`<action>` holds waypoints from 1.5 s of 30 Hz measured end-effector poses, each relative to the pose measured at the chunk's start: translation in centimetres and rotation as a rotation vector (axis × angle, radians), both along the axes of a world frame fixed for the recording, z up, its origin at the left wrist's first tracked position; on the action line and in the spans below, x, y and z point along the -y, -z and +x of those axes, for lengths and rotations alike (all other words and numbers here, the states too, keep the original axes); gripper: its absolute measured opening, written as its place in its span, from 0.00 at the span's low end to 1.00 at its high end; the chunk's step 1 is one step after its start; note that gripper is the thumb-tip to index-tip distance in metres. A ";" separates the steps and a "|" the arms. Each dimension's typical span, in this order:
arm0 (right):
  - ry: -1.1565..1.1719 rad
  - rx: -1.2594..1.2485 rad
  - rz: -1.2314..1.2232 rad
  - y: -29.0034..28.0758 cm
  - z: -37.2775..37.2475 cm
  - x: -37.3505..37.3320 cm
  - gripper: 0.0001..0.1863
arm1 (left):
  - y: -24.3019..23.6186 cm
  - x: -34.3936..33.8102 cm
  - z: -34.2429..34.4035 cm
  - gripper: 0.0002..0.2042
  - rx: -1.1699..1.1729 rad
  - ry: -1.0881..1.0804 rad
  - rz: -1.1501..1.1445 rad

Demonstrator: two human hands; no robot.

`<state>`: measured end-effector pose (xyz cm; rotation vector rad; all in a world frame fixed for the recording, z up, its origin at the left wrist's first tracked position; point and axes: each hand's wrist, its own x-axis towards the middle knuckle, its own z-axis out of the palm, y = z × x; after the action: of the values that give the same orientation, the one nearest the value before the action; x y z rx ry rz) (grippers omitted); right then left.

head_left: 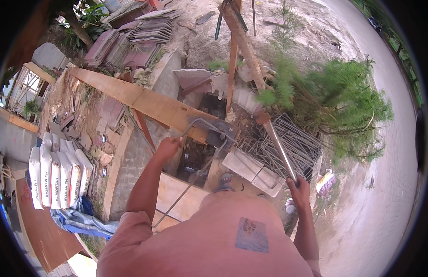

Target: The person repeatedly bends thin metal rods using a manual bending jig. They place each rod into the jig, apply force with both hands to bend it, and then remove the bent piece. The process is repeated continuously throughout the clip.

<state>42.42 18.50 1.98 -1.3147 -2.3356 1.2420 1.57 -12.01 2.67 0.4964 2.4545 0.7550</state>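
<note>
A row of white sacks (57,177) with dark lettering is stacked at the left, above a blue sheet (80,219).

Bright daylight thru the whole frame, soft and even, no hard shadows cast. The ground (389,152) at right is washed out to pale grey, glare strongest at upper right. Deep shade is seen only in the pit (195,157) at centre. Heavy fisheye bend: the plank (144,99) is curved, the sacks (57,177) at left are squeezed and smeared twd the rim. A black vignette is wrapped round all edges, w/ blue fringing at lower left. The bush (348,101) is rendered soft, slightly blurred. The shirt (214,244) in the foreground is flatly lit and a bit out of focus.
</note>
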 end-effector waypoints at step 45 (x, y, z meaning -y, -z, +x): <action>-1.280 0.401 1.316 -21.4 -17.2 -12.8 0.19 | -0.1 -0.3 0.4 0.21 0.088 0.030 0.169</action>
<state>25.19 31.27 23.39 0.4970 -3.1399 -0.7278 1.93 -11.73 2.74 0.5497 2.3087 0.9566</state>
